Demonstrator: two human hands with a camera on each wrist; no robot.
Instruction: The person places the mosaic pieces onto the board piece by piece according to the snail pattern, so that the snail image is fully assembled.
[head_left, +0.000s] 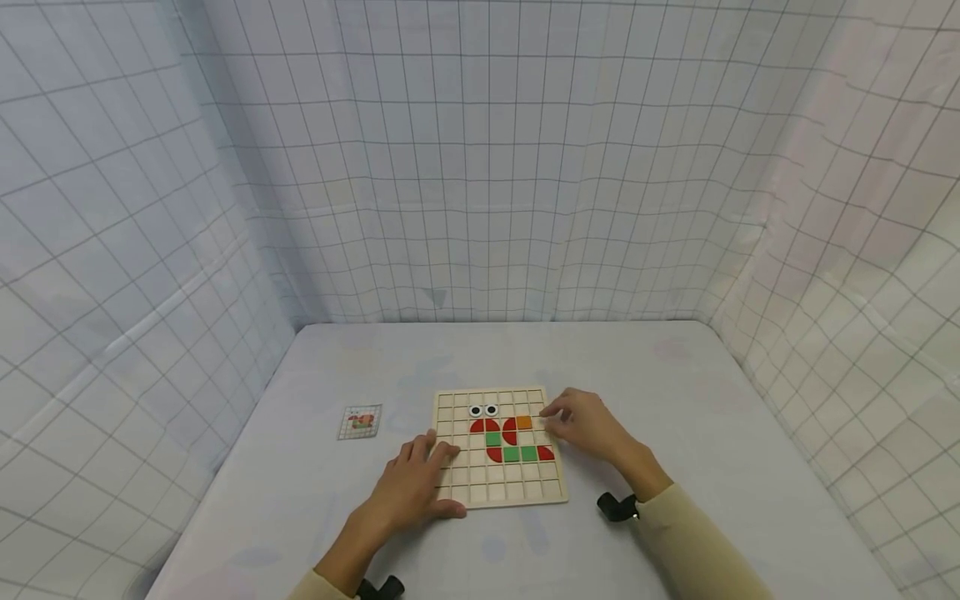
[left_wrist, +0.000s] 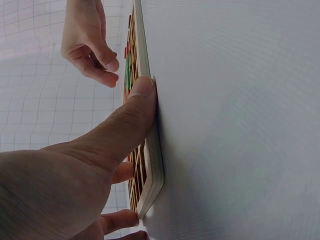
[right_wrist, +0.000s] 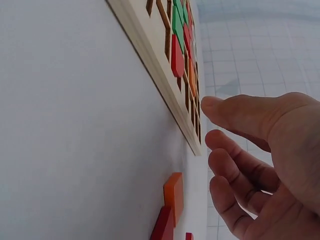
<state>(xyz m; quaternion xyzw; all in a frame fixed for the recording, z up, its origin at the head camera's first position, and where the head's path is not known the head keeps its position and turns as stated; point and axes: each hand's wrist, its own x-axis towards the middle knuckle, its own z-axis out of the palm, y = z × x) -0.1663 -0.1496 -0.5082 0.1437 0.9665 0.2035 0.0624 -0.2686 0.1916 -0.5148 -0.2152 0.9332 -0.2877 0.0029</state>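
A pale wooden grid board (head_left: 487,492) lies flat on the table. My left hand (head_left: 411,483) rests on its near left corner, fingers spread on the left side and thumb (left_wrist: 142,92) against the near edge. Red, green and orange tiles, among them an orange square (head_left: 524,422) and a green square (head_left: 512,454), sit in the cells, with two eye tiles (head_left: 483,411) above. My right hand (head_left: 588,425) hovers at the board's right edge, fingers loosely bent. I see nothing between its thumb and fingers in the right wrist view.
A small picture card (head_left: 360,422) with a grid lies left of the board. In the right wrist view a loose orange tile (right_wrist: 173,195) and a red tile (right_wrist: 163,225) lie on the table beyond the board's edge. Gridded white curtains (head_left: 480,167) surround the table.
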